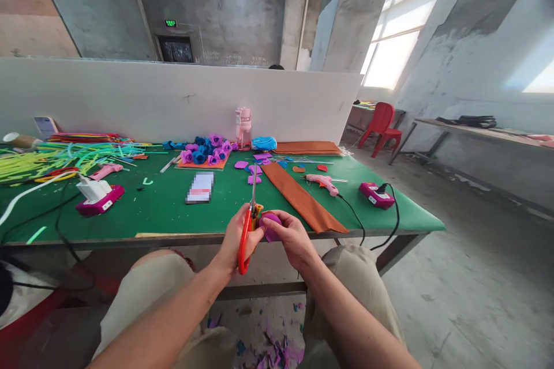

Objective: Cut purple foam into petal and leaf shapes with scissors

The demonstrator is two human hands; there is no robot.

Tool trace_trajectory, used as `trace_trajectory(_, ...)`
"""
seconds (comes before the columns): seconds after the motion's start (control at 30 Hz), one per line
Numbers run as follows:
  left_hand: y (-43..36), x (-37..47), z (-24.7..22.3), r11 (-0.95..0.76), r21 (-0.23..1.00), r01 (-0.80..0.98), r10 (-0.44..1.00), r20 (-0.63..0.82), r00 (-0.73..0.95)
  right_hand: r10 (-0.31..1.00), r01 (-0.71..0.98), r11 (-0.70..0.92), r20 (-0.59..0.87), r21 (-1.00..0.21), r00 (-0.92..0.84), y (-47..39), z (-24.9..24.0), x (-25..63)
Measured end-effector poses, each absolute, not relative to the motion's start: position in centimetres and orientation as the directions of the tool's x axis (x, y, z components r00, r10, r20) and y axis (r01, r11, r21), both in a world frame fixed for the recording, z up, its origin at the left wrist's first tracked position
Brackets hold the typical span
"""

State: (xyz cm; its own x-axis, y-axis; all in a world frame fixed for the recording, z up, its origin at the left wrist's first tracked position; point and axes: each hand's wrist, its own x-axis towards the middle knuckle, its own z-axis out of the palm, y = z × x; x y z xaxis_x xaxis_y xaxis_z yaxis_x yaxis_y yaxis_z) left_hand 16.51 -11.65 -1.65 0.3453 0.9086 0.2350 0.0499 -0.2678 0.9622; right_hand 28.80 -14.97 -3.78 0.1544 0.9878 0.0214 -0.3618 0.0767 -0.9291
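Observation:
My left hand (pixel 236 237) is closed around red-handled scissors (pixel 244 242), whose blades point up and away over the table edge. Its thumb and fingers also meet at a small yellow-orange item (pixel 258 211), too small to make out. A rounded purple paper piece (pixel 272 233) is pinched in my right hand (pixel 293 237), close beside the left fingers. Just past the blades lie loose purple petal-shaped pieces (pixel 254 179). A long strip of brown crepe paper (pixel 298 193) stretches from there to the table's front edge.
On the green table (pixel 164 216) are purple and blue paper flowers (pixel 203 150), a phone-like rectangle (pixel 199 188), a pink glue gun (pixel 322 183), a magenta power strip (pixel 375 195) and a pink bottle (pixel 243 127). Pipe cleaners (pixel 82 153) heap at left. A white partition (pixel 173 95) stands behind.

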Motion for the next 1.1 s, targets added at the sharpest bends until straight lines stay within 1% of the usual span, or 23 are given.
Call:
trace_trajectory(0.1, -12.0, 16.8, -1.7, -0.256, 0.966, 0.039, 0.917, 0.23, 0.325, 0.983, -0.404, 0.082, 0.007, -0.911, 0.182, -14.9, -4.0, 28.8)
trace_trajectory(0.27, -12.2, 17.0, -2.1, -0.256, 0.965, 0.059, 0.928, 0.228, 0.296, 0.98, -0.405, 0.08, -0.002, -0.911, 0.199, -14.9, -4.1, 28.6)
trace_trajectory(0.33, -12.1, 17.0, -2.1, -0.285, 0.955, 0.077, 0.92, 0.25, 0.3, 0.98, -0.404, 0.077, -0.005, -0.912, 0.199, -14.8, -4.0, 28.6)
trace_trajectory(0.4, -11.8, 16.6, -2.0, -0.357, 0.925, 0.134, 0.893, 0.295, 0.341, 0.978, -0.4, 0.084, -0.002, -0.912, 0.21, -14.8, -3.9, 28.9)
trace_trajectory(0.47, -11.4, 15.7, -1.6, -0.456, 0.846, 0.278, 0.843, 0.309, 0.441, 0.972, -0.393, 0.103, 0.008, -0.914, 0.236, -14.7, -3.8, 29.6)
trace_trajectory(0.5, -11.2, 15.2, -1.4, -0.509, 0.778, 0.368, 0.812, 0.292, 0.505, 0.967, -0.384, 0.118, 0.019, -0.916, 0.253, -14.6, -3.7, 30.0)
trace_trajectory(0.6, -10.9, 13.5, -0.6, -0.643, 0.508, 0.574, 0.732, 0.185, 0.656, 0.95, -0.328, 0.17, 0.067, -0.929, 0.303, -14.5, -3.5, 31.6)
trace_trajectory(0.7, -11.0, 12.4, 0.1, -0.716, 0.271, 0.643, 0.688, 0.119, 0.716, 0.935, -0.3, 0.21, 0.102, -0.931, 0.339, -14.7, -3.3, 32.9)
trace_trajectory(0.77, -11.2, 12.2, 0.3, -0.751, 0.165, 0.64, 0.658, 0.101, 0.746, 0.93, -0.31, 0.222, 0.106, -0.924, 0.351, -14.8, -3.2, 33.4)
trace_trajectory(0.83, -11.6, 12.4, 0.5, -0.778, 0.094, 0.622, 0.628, 0.087, 0.773, 0.93, -0.322, 0.229, 0.108, -0.919, 0.352, -15.0, -3.1, 33.6)
trace_trajectory(0.9, -12.0, 12.7, 0.6, -0.78, 0.05, 0.624, 0.626, 0.073, 0.776, 0.935, -0.317, 0.221, 0.108, -0.922, 0.339, -15.1, -3.1, 33.5)
trace_trajectory(1.1, -12.6, 13.3, 0.8, -0.762, 0.006, 0.647, 0.647, 0.037, 0.762, 0.95, -0.282, 0.193, 0.107, -0.94, 0.292, -15.2, -2.9, 32.9)
